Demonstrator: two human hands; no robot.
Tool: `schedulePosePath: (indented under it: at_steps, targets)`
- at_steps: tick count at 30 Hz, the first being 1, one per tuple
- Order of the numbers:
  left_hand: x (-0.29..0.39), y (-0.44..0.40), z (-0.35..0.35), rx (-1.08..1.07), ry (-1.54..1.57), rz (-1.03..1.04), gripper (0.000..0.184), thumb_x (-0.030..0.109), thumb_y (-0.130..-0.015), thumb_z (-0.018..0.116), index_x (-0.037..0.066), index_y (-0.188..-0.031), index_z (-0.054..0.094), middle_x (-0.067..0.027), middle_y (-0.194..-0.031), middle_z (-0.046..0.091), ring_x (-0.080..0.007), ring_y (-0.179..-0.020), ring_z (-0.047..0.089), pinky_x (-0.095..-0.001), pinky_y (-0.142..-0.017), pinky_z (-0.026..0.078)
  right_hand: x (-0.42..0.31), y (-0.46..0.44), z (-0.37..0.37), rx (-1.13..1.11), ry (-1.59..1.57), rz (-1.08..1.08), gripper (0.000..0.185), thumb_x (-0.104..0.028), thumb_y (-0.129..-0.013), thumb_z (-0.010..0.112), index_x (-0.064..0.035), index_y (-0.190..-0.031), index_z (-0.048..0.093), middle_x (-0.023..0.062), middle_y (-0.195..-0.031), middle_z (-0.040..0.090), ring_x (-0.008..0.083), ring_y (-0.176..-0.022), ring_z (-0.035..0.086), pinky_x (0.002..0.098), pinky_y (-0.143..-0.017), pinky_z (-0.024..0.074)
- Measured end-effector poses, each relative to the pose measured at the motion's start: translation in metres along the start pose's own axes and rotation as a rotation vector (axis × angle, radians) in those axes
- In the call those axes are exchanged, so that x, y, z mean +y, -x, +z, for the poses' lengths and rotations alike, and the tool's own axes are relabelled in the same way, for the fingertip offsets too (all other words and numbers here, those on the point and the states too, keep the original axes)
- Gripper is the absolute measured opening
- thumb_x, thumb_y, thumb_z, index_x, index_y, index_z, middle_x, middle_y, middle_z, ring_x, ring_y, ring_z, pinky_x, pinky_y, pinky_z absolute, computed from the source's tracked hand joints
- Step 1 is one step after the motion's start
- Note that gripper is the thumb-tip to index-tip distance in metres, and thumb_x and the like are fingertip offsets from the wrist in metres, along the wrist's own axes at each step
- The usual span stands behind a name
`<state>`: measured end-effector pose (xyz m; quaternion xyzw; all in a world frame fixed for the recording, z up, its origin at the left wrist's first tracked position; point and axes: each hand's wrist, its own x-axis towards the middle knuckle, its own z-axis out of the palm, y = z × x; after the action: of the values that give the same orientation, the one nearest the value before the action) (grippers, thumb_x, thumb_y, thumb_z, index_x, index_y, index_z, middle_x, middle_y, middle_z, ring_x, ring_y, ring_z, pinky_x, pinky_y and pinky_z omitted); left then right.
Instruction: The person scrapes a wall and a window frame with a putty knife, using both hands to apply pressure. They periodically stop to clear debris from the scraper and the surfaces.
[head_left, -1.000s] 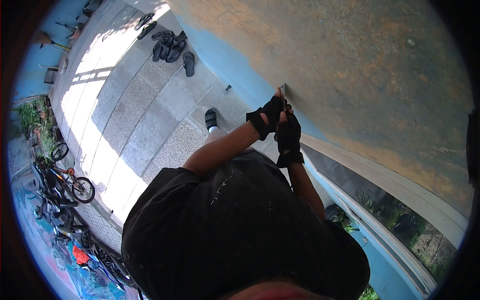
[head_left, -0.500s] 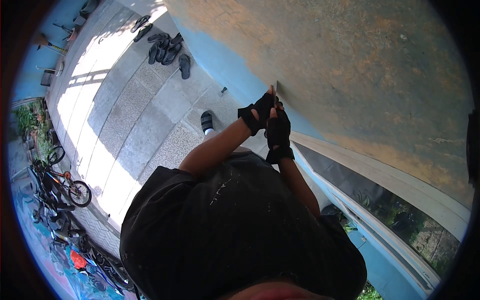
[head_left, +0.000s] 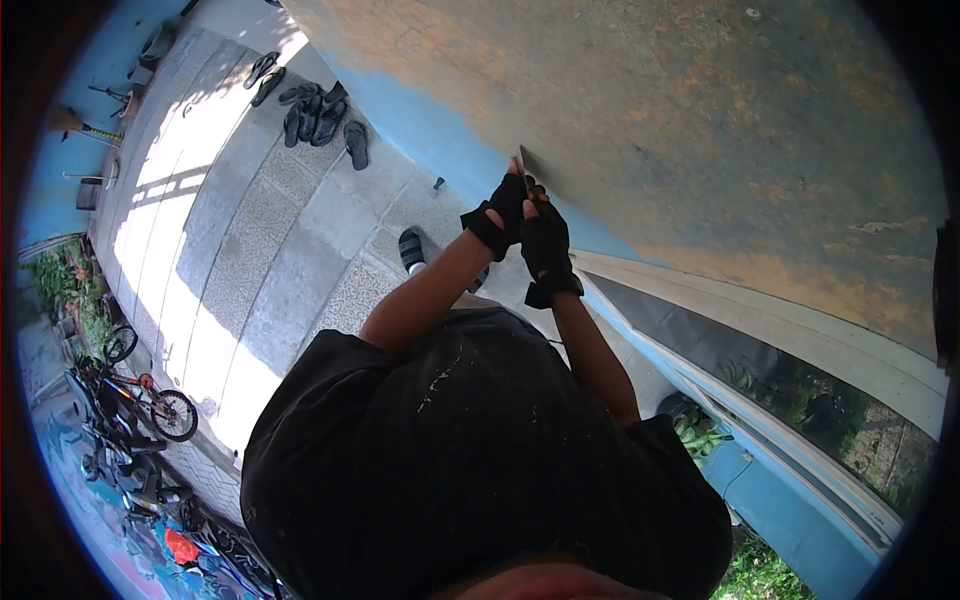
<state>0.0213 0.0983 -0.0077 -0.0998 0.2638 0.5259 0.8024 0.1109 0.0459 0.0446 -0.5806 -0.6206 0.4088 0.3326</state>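
A thin flat blade, which looks like a scraper (head_left: 522,163), stands edge-on against the painted wall (head_left: 640,130). My left hand (head_left: 505,208), in a black fingerless glove, is closed on it, the fingers near the blade. Gloved the same way, my right hand (head_left: 545,235) is wrapped round its lower end, just beside the left. The handle is hidden by the gloves. Where the blade meets the wall, brown-grey and orange worn patches border light blue paint.
Several dark sandals (head_left: 315,112) lie on the paved floor (head_left: 330,215) by the wall's foot. A window ledge (head_left: 720,293) runs along the right. Bicycles and motorbikes (head_left: 140,440) stand far left; a small dark object (head_left: 438,184) lies on the floor.
Both hands and the scraper have shifted slightly left and up in the view, while the surroundings have shifted as well. The grip looks the same.
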Motion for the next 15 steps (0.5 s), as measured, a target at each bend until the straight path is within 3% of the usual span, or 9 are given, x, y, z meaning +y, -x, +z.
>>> schedulePosePath:
  at_steps: [3, 6, 9, 11, 12, 13, 15]
  targets:
    - [-0.024, 0.008, 0.007, -0.063, -0.064, -0.145, 0.061, 0.067, -0.088, 0.042, 0.013, -0.060, 0.042, -0.0041, -0.061, 0.046, -0.0224, -0.069, 0.052, -0.0348, -0.064, 0.047, 0.000, 0.012, -0.024, 0.026, -0.037, 0.078, 0.032, -0.027, -0.097, 0.049, -0.0006, -0.114, 0.059, 0.0049, -0.094, 0.064, 0.0134, -0.083, 0.058, 0.0273, -0.075, 0.0467]
    - [-0.017, 0.005, 0.006, -0.029, -0.039, -0.034, 0.060, 0.067, -0.088, 0.043, 0.013, -0.061, 0.042, -0.0042, -0.062, 0.046, -0.0224, -0.069, 0.052, -0.0352, -0.063, 0.047, 0.004, 0.006, -0.028, -0.125, -0.167, 0.227, 0.033, -0.027, -0.097, 0.050, -0.0005, -0.115, 0.058, 0.0038, -0.094, 0.064, 0.0117, -0.083, 0.057, 0.0264, -0.074, 0.0469]
    - [0.014, -0.011, -0.012, -0.024, -0.062, 0.065, 0.061, 0.067, -0.088, 0.042, 0.013, -0.060, 0.041, -0.0040, -0.062, 0.045, -0.0213, -0.068, 0.052, -0.0339, -0.063, 0.047, 0.010, -0.023, 0.019, 0.032, -0.042, -0.102, 0.031, -0.026, -0.097, 0.051, -0.0002, -0.109, 0.061, 0.0031, -0.089, 0.062, 0.0121, -0.073, 0.056, 0.0262, -0.066, 0.0460]
    - [0.024, -0.014, -0.023, -0.099, -0.086, 0.047, 0.059, 0.068, -0.091, 0.030, 0.014, -0.090, 0.052, -0.0035, -0.071, 0.054, -0.0177, -0.067, 0.052, -0.0322, -0.061, 0.048, 0.008, -0.023, 0.025, 0.093, -0.012, -0.196, 0.030, -0.027, -0.097, 0.051, -0.0005, -0.107, 0.061, 0.0031, -0.085, 0.062, 0.0126, -0.068, 0.055, 0.0266, -0.063, 0.0446]
    - [0.019, -0.016, -0.016, 0.057, -0.063, 0.069, 0.062, 0.067, -0.089, 0.040, 0.013, -0.058, 0.039, -0.0029, -0.060, 0.043, -0.0206, -0.067, 0.050, -0.0330, -0.060, 0.045, 0.006, -0.021, 0.020, 0.028, -0.045, -0.073, 0.030, -0.027, -0.097, 0.051, -0.0006, -0.108, 0.061, 0.0033, -0.084, 0.062, 0.0126, -0.069, 0.055, 0.0269, -0.063, 0.0446]
    - [0.009, -0.010, -0.014, 0.065, -0.060, 0.067, 0.062, 0.067, -0.089, 0.040, 0.013, -0.058, 0.039, -0.0029, -0.060, 0.043, -0.0206, -0.067, 0.050, -0.0330, -0.060, 0.045, 0.004, -0.016, 0.013, -0.038, -0.076, 0.051, 0.031, -0.027, -0.097, 0.051, -0.0008, -0.109, 0.061, 0.0035, -0.084, 0.063, 0.0125, -0.069, 0.055, 0.0272, -0.063, 0.0445]
    - [-0.001, -0.002, -0.005, -0.046, -0.042, -0.049, 0.062, 0.068, -0.089, 0.040, 0.014, -0.057, 0.039, -0.0023, -0.059, 0.041, -0.0212, -0.067, 0.049, -0.0328, -0.059, 0.043, 0.006, -0.005, 0.003, 0.006, -0.036, 0.044, 0.031, -0.027, -0.097, 0.051, -0.0003, -0.109, 0.061, 0.0030, -0.080, 0.062, 0.0118, -0.068, 0.054, 0.0276, -0.063, 0.0440]
